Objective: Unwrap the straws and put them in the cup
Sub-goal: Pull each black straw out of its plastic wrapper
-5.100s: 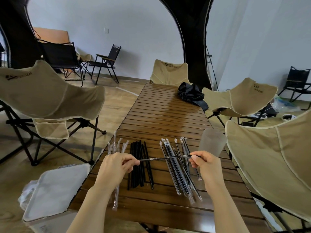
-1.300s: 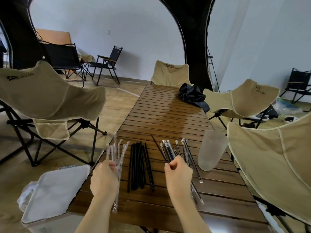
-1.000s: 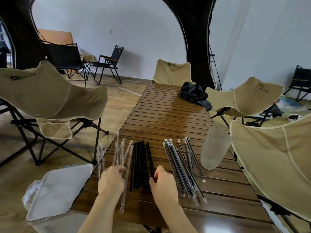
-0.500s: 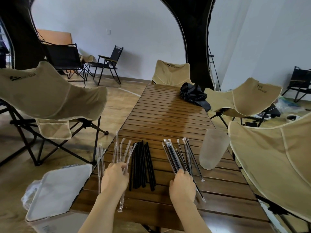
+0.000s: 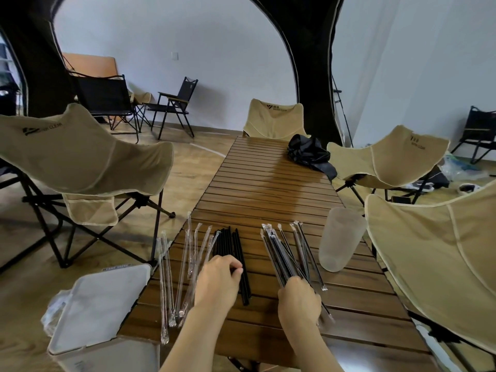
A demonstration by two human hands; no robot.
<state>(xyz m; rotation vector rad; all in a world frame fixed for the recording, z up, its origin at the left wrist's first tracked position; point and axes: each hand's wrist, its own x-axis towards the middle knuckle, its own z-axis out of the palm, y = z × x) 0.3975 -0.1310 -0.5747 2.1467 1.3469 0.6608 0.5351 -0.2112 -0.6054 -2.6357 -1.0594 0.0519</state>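
Wrapped straws [image 5: 279,251] grasped by palm-down right hand [image 5: 299,299] — fingers [image 5: 236,268] of left hand [image 5: 218,283] pinch black straws [image 5: 229,241]

Left hand [image 5: 218,281] and right hand [image 5: 299,300] reach forward, fingers [image 5: 234,266] curled.

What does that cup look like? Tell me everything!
The cup is a tall, frosted, see-through tumbler, plastic by the look, wider at its open top. It stands empty on the slatted wooden table, near the right edge, just right of the wrapped straws. Nothing but the table seems to touch it.
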